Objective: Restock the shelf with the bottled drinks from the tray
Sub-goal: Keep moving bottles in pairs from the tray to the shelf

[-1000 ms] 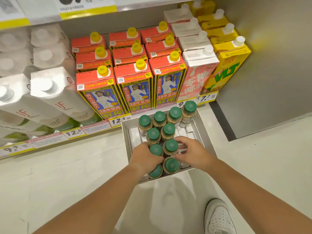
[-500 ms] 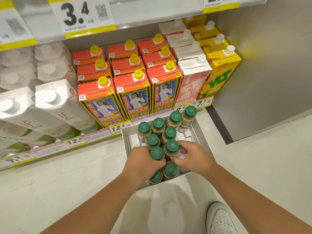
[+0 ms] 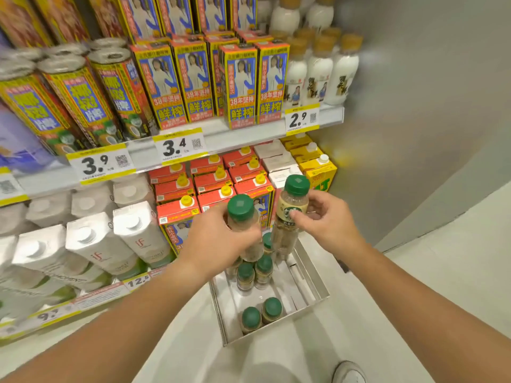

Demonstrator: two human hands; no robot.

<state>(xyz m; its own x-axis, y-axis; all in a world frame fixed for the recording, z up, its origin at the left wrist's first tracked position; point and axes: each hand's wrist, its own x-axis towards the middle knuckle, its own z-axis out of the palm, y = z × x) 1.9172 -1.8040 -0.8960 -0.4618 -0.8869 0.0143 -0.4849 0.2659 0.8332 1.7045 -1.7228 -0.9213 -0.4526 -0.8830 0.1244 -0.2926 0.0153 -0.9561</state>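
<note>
Raised from tray (image 3: 311, 275) | left grip (image 3: 218, 241) holds left bottle (image 3: 240, 208) | right grip (image 3: 329, 221) holds right bottle (image 3: 292, 210) | others (image 3: 251, 317) inside

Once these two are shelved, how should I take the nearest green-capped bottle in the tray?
Grip the nearest bottle at its green cap and neck, straight down from above: it stands upright, a second bottle crowds its right side, and the tray walls shield its body.
</note>
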